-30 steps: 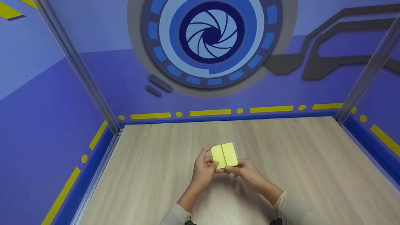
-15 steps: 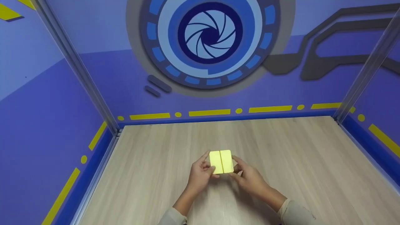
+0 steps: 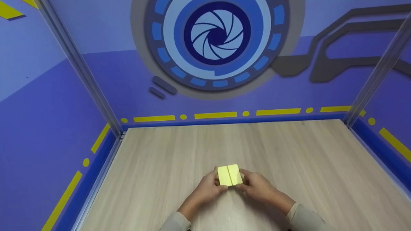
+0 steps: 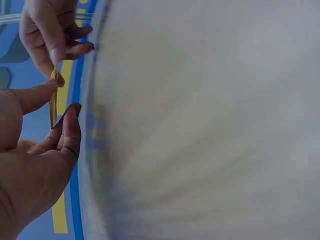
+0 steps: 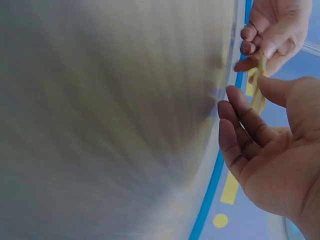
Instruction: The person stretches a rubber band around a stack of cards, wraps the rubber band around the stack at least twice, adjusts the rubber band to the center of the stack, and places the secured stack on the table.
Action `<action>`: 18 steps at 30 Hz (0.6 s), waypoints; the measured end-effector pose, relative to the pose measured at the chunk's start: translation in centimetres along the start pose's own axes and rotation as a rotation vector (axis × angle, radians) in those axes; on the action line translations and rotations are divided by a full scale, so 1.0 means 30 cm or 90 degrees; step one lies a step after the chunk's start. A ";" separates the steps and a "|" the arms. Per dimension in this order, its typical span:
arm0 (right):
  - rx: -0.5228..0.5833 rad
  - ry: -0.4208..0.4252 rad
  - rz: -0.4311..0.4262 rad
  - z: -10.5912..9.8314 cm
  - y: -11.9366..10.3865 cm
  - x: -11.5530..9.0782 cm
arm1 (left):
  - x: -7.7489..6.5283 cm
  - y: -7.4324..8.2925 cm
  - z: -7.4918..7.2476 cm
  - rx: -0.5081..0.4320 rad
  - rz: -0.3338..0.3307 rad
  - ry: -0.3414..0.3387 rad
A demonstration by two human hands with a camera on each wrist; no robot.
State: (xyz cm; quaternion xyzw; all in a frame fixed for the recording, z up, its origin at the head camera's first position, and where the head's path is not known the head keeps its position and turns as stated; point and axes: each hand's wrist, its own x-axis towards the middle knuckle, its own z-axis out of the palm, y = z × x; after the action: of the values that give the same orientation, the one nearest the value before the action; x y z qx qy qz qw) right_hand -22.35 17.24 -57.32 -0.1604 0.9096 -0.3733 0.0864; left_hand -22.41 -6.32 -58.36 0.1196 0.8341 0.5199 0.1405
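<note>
A small yellow square card (image 3: 224, 176), with rounded corners and a dark line down its middle, is held up between both hands in the head view. My left hand (image 3: 207, 188) pinches its left side, thumb at the lower edge. On the other side my right hand (image 3: 259, 187) grips the right edge between thumb and fingers. The left wrist view shows the card (image 4: 53, 105) edge-on and thin, with layers along its edge. From the right wrist, the card (image 5: 259, 97) also appears edge-on, and several fingers of the right hand (image 5: 280, 160) extend free of it.
Below the hands lies a pale wood-grain tabletop (image 3: 167, 154). A blue-purple printed back wall (image 3: 106, 83) and side walls enclose it, with metal posts (image 3: 80, 70) at the corners. Grey sleeves (image 3: 305, 218) cover the forearms.
Both hands and the card have come down toward the person. The right hand has shifted from the card's lower right corner to its right edge. The card looks more tilted back.
</note>
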 end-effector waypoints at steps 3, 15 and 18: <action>-0.014 -0.013 0.012 0.004 0.003 0.007 | 0.010 -0.002 0.000 0.024 -0.001 0.003; -0.116 -0.016 0.025 0.030 0.000 0.047 | 0.050 -0.009 0.010 0.137 -0.013 0.061; -0.135 -0.018 0.030 0.032 -0.009 0.053 | 0.060 -0.009 0.015 0.158 -0.029 0.069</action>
State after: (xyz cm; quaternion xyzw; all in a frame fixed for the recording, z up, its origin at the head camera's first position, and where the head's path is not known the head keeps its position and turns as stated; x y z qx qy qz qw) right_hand -23.49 15.88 -57.87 -0.1522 0.9462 -0.2708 0.0906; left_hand -23.94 -5.43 -58.98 0.0889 0.9007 0.4153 0.0909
